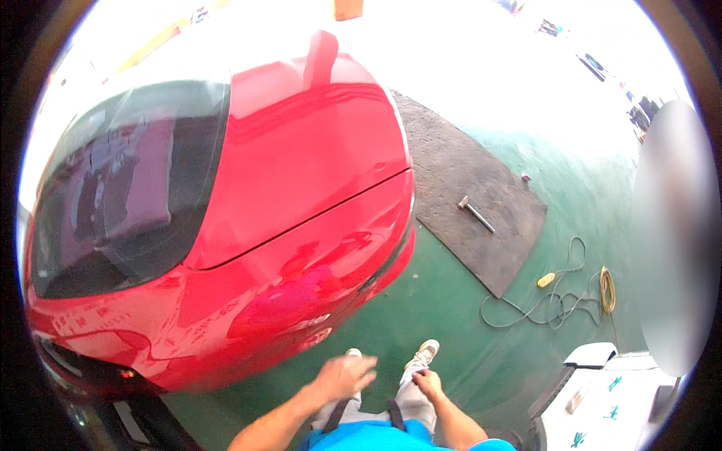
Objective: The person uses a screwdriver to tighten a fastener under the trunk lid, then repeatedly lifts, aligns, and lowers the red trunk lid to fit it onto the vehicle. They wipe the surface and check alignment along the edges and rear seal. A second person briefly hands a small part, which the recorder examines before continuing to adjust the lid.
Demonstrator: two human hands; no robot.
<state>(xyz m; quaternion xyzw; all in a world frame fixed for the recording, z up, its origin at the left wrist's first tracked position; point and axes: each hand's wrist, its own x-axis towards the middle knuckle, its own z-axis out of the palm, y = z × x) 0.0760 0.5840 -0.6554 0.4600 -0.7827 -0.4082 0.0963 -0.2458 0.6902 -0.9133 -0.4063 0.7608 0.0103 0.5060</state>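
Observation:
I stand beside a glossy red car (286, 195) that fills the left half of the view, with its dark windscreen (120, 188) at the far left. My left hand (344, 376) hangs in front of me near the car's lower body panel, fingers spread and blurred, holding nothing. My right hand (429, 383) rests loosely curled against my grey trouser leg, nothing in it. My two pale shoes (425, 352) stand on the green floor (451, 301) below the hands.
A dark rubber mat (466, 195) lies on the floor to the right of the car, with a hammer (475, 213) on it. A tangled cable (556, 301) with a yellow plug and a yellow coil lies further right. A white cart (602, 398) stands at the lower right.

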